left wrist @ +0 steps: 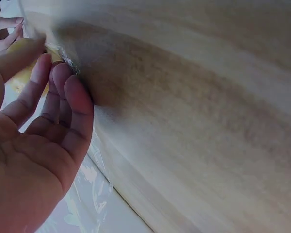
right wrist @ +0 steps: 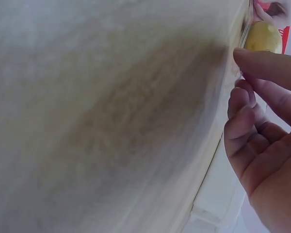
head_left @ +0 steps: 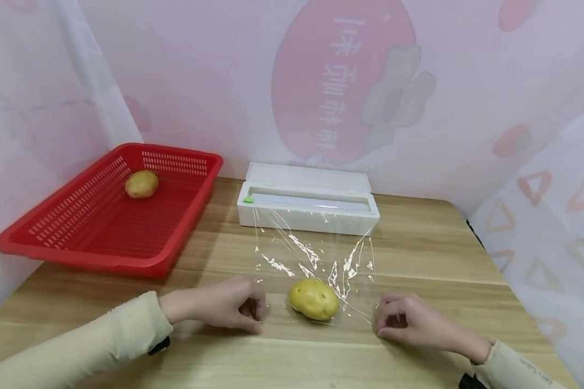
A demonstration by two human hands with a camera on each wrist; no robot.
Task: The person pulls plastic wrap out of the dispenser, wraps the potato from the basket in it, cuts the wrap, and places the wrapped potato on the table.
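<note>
The clear plastic film (head_left: 310,255) looks thin and glossy, creased enough to throw sharp white glints at me, and the yellow potato (head_left: 313,300) has smooth skin with a soft sheen. The red basket (head_left: 126,262) appears to be slightly shiny moulded plastic, slotted along its walls, while the white box (head_left: 306,178) looks smooth and hard. Wood grain runs across the satiny surface (head_left: 433,254); the printed backdrop (head_left: 199,75) and cream sleeves (head_left: 92,340) look like matt cloth.

Cling film (head_left: 316,262): clear, creased, spread forward from near the worktop's (head_left: 428,248) back edge.
Potato (head_left: 313,299): yellow, oblong, lying sideways at the film's front edge.
</note>
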